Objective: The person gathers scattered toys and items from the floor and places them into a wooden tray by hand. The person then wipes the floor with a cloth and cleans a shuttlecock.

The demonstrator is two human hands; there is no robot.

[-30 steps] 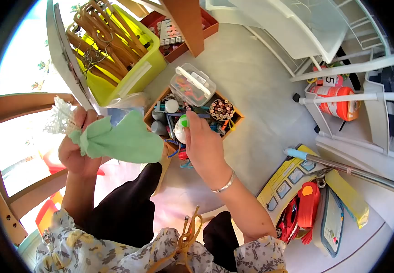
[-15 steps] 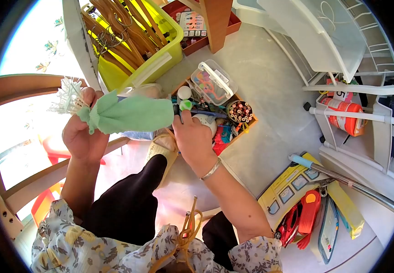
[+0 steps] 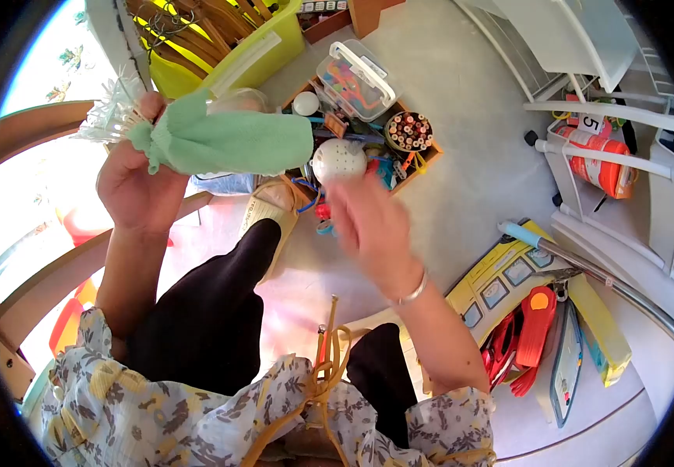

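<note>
My left hand (image 3: pixel 138 183) is closed around a light green piece of soft, ribbed material (image 3: pixel 235 142), gathered near my fingers and spreading out to the right. A bundle of thin white sticks (image 3: pixel 111 113), partly in clear wrapping, pokes out on the far side of the same hand. My right hand (image 3: pixel 372 233) hovers at the near edge of an open box (image 3: pixel 429 162) full of small items, its fingers smeared by motion. Just beyond those fingers lies a white dotted round object (image 3: pixel 338 161). Whether the right hand holds anything is hidden.
In the box stand a clear lidded container (image 3: pixel 356 82) and a cup of colored pencils (image 3: pixel 408 132). A lime-green bin (image 3: pixel 263 58) holds wooden hangers. At right are a white rack (image 3: pixel 609 109), a metal pole (image 3: pixel 625 288) and a yellow bag (image 3: pixel 500 284) with red toys.
My right hand has drawn back toward me and to the right from the box. The small green-topped item it touched no longer shows there. My left hand keeps the green material.
</note>
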